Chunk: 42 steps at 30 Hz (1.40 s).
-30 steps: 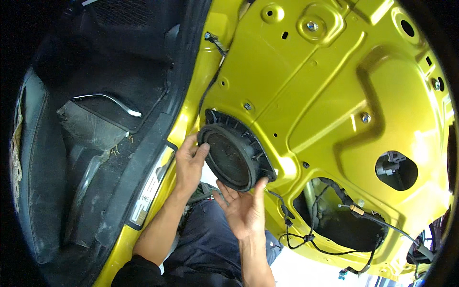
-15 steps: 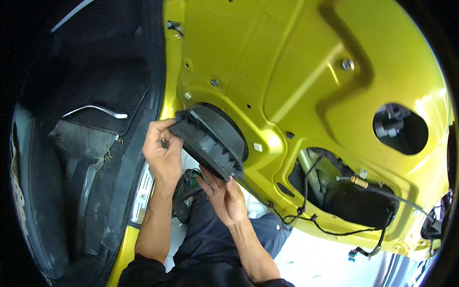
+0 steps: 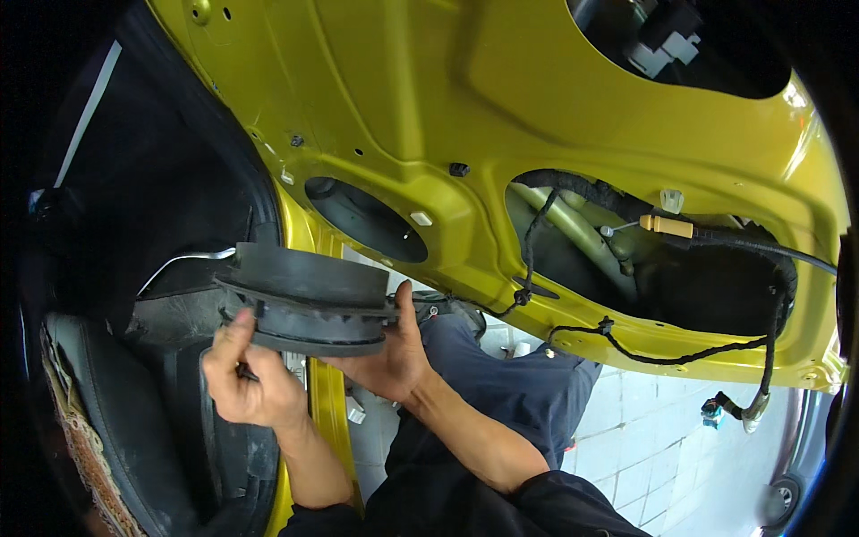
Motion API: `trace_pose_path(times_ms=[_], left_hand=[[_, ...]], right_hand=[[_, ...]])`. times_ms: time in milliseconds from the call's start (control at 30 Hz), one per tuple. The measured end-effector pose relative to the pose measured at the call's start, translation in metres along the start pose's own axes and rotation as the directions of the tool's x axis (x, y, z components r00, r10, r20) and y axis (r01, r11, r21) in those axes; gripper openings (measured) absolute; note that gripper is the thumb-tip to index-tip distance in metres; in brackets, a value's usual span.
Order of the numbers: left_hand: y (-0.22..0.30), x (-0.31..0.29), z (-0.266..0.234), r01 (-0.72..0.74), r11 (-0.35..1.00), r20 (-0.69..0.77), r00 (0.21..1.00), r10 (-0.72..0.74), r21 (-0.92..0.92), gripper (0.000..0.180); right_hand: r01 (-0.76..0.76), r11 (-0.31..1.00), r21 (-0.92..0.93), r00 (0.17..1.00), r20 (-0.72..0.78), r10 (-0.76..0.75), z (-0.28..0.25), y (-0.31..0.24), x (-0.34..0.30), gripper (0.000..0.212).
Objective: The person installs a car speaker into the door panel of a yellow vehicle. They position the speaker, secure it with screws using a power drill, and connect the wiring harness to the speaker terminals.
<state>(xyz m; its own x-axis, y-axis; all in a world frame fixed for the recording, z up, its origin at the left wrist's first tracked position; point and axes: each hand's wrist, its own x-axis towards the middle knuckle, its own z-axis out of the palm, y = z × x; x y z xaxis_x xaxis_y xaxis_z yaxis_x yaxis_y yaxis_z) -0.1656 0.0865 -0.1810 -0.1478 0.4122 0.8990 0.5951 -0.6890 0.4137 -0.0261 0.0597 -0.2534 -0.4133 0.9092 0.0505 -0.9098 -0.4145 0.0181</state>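
Note:
A round black door speaker with a ribbed plastic housing is held between my two hands, in front of the car's door opening. My left hand grips its left edge with bent fingers. From below and the right, my right hand supports it, the thumb up along its side and the other fingers hidden beneath. Beyond the speaker, the bare yellow door panel shows an open oval-looking hole, apart from the speaker.
A wiring harness hangs along the door's lower edge, its connector dangling. A cable with a tan end piece crosses the large door cutout. At the left are a dark car seat and a silver handle.
Both hands have brought the speaker away from the door and leftward, turning it more level. The hole behind it now shows. The view has also shifted, with the door larger.

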Motion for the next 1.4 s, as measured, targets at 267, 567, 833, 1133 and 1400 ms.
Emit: trace_pose_path(times_ms=[267, 567, 833, 1133, 1400], left_hand=[[0.01, -0.008, 0.005, 0.46, 0.846, 0.049, 0.884, -0.465, -0.269, 0.042], [-0.053, 0.006, 0.019, 0.844, 0.472, 0.669, 0.506, -0.544, -0.255, 0.037], [-0.072, 0.002, 0.032, 0.884, 0.343, 0.692, 0.463, -0.554, -0.317, 0.028], [-0.097, -0.015, 0.058, 0.914, 0.262, 0.791, 0.4, -0.464, -0.309, 0.022], [-0.105, -0.004, 0.061, 0.928, 0.274, 0.84, 0.352, -0.413, -0.254, 0.024]], right_hand=[[0.053, 0.988, 0.146, 0.992, 0.102, -0.069, -0.002, -0.01, 0.005, 0.084], [0.041, 0.999, 0.008, 0.988, 0.149, -0.042, -0.008, -0.018, 0.019, 0.101], [-0.032, 0.999, 0.038, 0.999, -0.013, 0.033, -0.005, -0.022, 0.013, 0.088], [0.06, 0.981, -0.186, 0.996, -0.054, -0.071, -0.032, -0.03, 0.002, 0.098], [0.063, 0.984, -0.165, 0.997, 0.045, -0.057, -0.034, -0.016, 0.006, 0.095]])
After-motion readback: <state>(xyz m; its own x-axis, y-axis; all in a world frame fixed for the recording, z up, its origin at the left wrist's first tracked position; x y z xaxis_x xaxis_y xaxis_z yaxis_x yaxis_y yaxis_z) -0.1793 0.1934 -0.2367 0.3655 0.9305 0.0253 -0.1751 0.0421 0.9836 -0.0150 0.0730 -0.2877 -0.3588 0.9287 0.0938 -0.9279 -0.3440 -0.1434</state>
